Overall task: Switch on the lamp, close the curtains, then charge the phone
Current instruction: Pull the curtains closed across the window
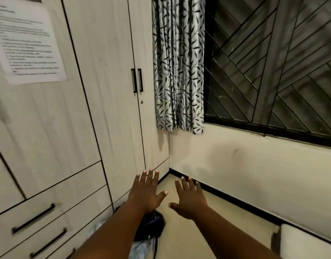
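A grey curtain with a black leaf print (178, 64) hangs bunched at the left side of a dark window with a black metal grille (273, 68), so most of the glass is uncovered. My left hand (147, 192) and my right hand (190, 199) are stretched out low in front of me, palms down, fingers spread, holding nothing. Both hands are well below the curtain's hem and touch nothing. No lamp or phone is in view.
A pale wooden wardrobe (105, 81) with black handles and drawers (48, 217) fills the left side, with a printed sheet (28, 43) stuck on it. A dark bag (151, 227) lies on the floor under my left forearm. A white object (306, 243) sits at the bottom right.
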